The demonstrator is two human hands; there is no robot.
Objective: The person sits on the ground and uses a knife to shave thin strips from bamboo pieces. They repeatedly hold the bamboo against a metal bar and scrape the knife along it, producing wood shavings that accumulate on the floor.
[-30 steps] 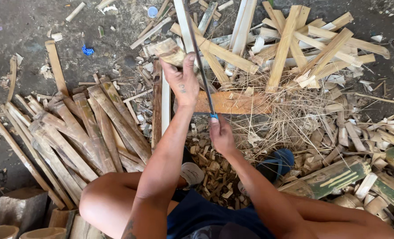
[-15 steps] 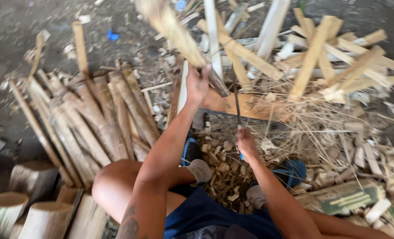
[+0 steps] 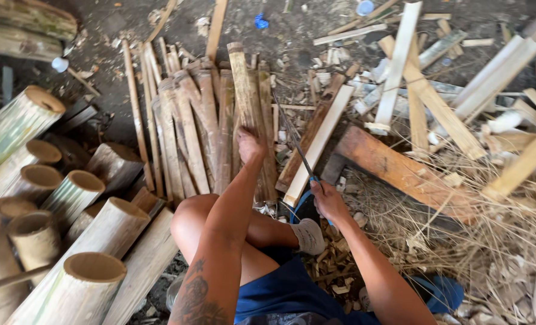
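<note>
Since the earlier frame the left hand (image 3: 250,144) has dropped the raised slat and come down onto the pile of split bamboo slats (image 3: 201,126). Far left lie round bamboo sections (image 3: 69,198). The left grip is closed around one slat's end in the pile. Right of it, the right hand (image 3: 327,198) is clenched on a long knife (image 3: 295,141), blade slanting up-left, beside a reddish plank (image 3: 400,171).

Left hand (image 3: 250,146) grips a bamboo slat (image 3: 244,90); right hand (image 3: 328,200) holds a knife (image 3: 292,135).
</note>
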